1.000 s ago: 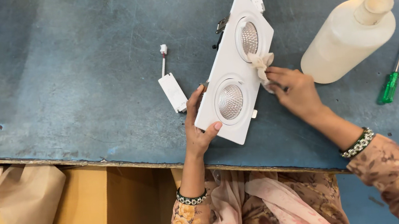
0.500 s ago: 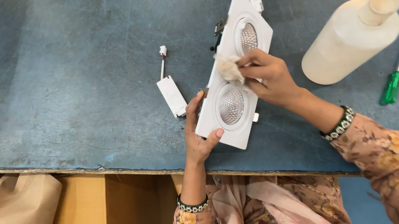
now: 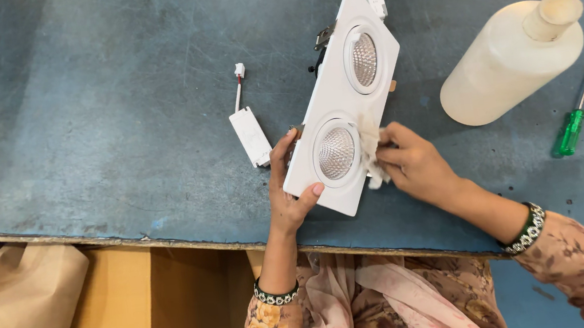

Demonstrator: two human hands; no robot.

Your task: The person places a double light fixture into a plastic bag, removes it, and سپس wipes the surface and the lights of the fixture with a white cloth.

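**Twin white downlight fitting, held and wiped on blue workbench**

The twin downlight fitting (image 3: 341, 103) is laid slantwise on the blue workbench (image 3: 118, 118), near its front edge. Its lower end is gripped by the left hand (image 3: 286, 190), thumb curled over the face and fingers under the edge. A small white cloth (image 3: 371, 151) is pinched in the closed fingers of the right hand (image 3: 415, 164) and pressed beside the lower lamp. A small white driver box (image 3: 251, 136) is placed just left; a cream plastic bottle (image 3: 511, 62) and a green-handled screwdriver (image 3: 572, 126) are placed to the right.

Single head view, looking steeply down, close over workbench (image 3: 84, 136)
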